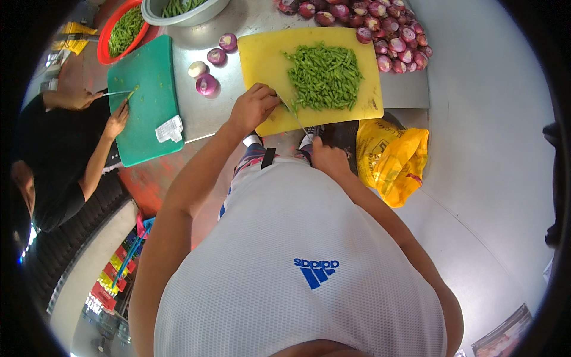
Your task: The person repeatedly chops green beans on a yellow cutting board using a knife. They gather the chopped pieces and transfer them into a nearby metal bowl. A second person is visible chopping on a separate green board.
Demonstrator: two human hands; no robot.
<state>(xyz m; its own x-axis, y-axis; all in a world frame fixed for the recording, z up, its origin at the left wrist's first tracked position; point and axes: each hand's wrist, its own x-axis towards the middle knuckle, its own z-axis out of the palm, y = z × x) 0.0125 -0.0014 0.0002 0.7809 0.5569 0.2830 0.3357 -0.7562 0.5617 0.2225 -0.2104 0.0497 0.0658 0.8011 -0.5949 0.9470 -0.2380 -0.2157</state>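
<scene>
A yellow cutting board (263, 58) lies on the steel table's edge before me, bearing a broad heap of cut green beans (325, 80). My left hand (256, 107) is over the board's near left part, its fingers curled and pinched on green beans mostly hidden under them. In my right hand (330, 158), just off the board's front edge, is the handle of a knife (299, 119). Its thin blade slants across the board up to my left fingertips. A few cut bits lie beside the blade, close to the heap.
Red onions (397, 42) are piled beyond the board's right corner; several peeled onions (206, 85) lie left. A co-worker (62, 134) cuts on a green board (147, 98). Behind are a red basin (103, 47) and a grey basin (192, 20) of beans. A yellow bag (392, 165) stands right.
</scene>
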